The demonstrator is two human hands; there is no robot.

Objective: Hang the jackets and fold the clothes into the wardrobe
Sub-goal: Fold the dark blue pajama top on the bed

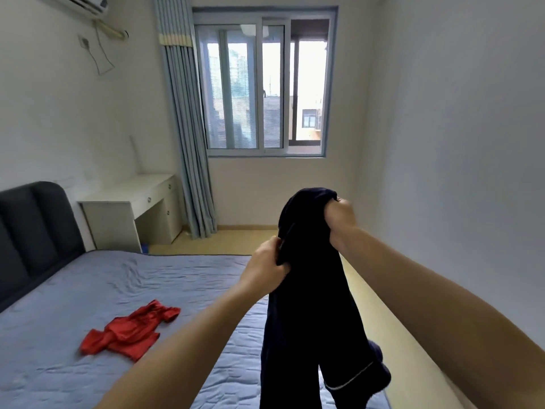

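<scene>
Navy garment (pixel 312 305) with white piping well below the fingers (pixel 339 209), red garment (pixel 129 332) left of them, quilted grey-blue bedsheet (pixel 88 278).

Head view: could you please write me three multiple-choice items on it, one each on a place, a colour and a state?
1. Where does the red garment lie? A: on the desk. B: on the bed. C: on the floor.
2. What colour is the held garment? A: white. B: green. C: dark navy.
3. What holds it? A: the left hand and right hand together. B: the left alone. C: neither.
Key: 1 B, it lies crumpled on the blue-grey sheet; 2 C, it is dark navy with a pale trim line low down; 3 A, the fingers of both hands curl round its top.
</scene>
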